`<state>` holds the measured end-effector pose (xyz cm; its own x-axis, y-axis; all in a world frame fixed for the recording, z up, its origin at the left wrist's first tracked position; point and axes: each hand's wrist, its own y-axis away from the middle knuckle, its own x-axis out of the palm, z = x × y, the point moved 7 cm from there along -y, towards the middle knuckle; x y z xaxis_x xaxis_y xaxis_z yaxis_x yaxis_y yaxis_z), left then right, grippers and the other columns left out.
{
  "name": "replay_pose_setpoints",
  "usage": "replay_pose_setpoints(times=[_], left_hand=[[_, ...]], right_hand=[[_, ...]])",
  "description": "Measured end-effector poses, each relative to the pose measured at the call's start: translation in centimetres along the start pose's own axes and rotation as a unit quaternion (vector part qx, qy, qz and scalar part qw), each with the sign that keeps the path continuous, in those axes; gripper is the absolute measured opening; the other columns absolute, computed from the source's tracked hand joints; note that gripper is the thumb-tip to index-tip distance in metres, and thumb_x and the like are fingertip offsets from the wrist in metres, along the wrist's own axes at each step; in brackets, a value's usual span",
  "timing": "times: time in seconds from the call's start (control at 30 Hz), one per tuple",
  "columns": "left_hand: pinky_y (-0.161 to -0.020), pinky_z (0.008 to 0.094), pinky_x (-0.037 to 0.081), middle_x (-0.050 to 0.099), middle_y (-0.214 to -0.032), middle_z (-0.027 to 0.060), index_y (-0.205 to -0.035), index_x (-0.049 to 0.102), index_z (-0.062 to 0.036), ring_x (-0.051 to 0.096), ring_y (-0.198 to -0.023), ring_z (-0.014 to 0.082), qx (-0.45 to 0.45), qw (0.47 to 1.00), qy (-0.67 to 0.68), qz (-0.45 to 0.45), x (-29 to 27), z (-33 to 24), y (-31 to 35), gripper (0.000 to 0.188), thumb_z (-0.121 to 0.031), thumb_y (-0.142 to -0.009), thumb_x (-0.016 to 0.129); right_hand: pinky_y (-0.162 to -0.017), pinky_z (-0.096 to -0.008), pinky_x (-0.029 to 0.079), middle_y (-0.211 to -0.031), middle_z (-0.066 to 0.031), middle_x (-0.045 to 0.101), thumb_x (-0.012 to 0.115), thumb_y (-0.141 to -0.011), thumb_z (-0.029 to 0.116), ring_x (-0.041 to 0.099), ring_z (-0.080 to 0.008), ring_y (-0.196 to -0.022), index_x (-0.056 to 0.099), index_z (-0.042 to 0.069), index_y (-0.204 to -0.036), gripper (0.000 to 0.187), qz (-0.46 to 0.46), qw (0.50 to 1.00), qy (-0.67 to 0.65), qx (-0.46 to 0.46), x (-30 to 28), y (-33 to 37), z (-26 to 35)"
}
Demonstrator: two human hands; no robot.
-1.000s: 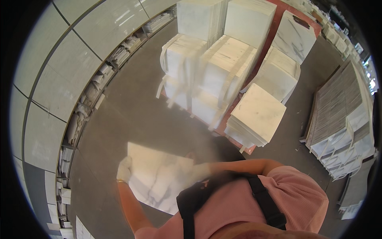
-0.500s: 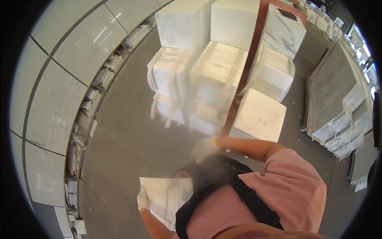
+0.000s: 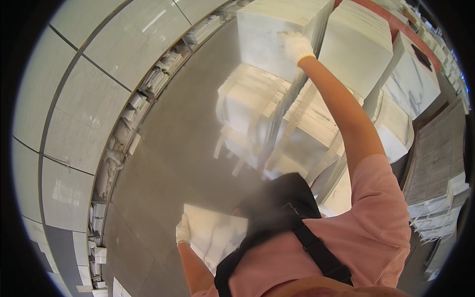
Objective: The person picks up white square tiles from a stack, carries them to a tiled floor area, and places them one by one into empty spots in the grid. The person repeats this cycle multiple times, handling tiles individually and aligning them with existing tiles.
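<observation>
Seems partway along: has one veined marble tile (image 3: pixel 216 232) in the left hand (image 3: pixel 182 230), with grip clamped on its left edge, beside the black bag (image 3: pixel 289 195); leaves many more, too packed to count, stacked. Has the right hand (image 3: pixel 297 46) at one of three upper stacks (image 3: pixel 261 45); cannot tell whether clamped.

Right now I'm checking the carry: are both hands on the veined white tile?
No, the left hand holds the tile; the right hand is at the stacked slabs.
</observation>
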<state>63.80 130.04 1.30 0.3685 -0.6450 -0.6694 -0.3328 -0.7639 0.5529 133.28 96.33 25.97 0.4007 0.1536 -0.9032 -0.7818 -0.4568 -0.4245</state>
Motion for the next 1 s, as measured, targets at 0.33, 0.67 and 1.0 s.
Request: replay_pose_setpoints(times=[0.33, 0.67, 1.0], left_hand=[[-0.103, 0.0364, 0.047, 0.071, -0.12, 0.0174, -0.13, 0.064, 0.008, 0.064, -0.111, 0.0266, -0.024, 0.996, 0.084, 0.026, -1.5, 0.1, -8.6, 0.088, -0.072, -0.097, 0.044], [-0.1, 0.0382, 0.048, 0.07, -0.122, 0.02, -0.13, 0.061, 0.0113, 0.065, -0.11, 0.0285, 0.085, 0.989, -0.027, 0.119, -2.8, -12.3, -27.4, 0.093, -0.074, -0.097, 0.041], [-0.1, 0.0382, 0.048, 0.07, -0.122, 0.0193, -0.13, 0.062, 0.0098, 0.065, -0.111, 0.0281, 0.097, 0.981, -0.083, 0.148, 0.1, -19.7, -29.7, 0.089, -0.071, -0.099, 0.042]], right_hand=[[-0.091, -0.0487, 0.055, -0.13, -0.0115, 0.066, 0.054, -0.091, 0.021, 0.066, -0.0352, -0.112, 0.064, 0.02, -0.13, 0.04, -0.043, 0.996, -0.012, 0.082, 0.2, -7.3, -7.0], [-0.097, -0.0473, 0.051, -0.126, -0.0135, 0.067, 0.056, -0.087, 0.02, 0.063, -0.0356, -0.116, 0.067, 0.015, -0.128, 0.042, -0.075, 0.971, 0.019, 0.225, -1.0, -1.0, -13.4], [-0.109, -0.0449, 0.045, -0.146, -0.0126, 0.057, 0.058, -0.087, 0.02, 0.057, -0.0359, -0.128, 0.057, 0.02, -0.143, 0.056, -0.035, 0.91, 0.229, 0.345, -5.0, 5.2, -28.4]])
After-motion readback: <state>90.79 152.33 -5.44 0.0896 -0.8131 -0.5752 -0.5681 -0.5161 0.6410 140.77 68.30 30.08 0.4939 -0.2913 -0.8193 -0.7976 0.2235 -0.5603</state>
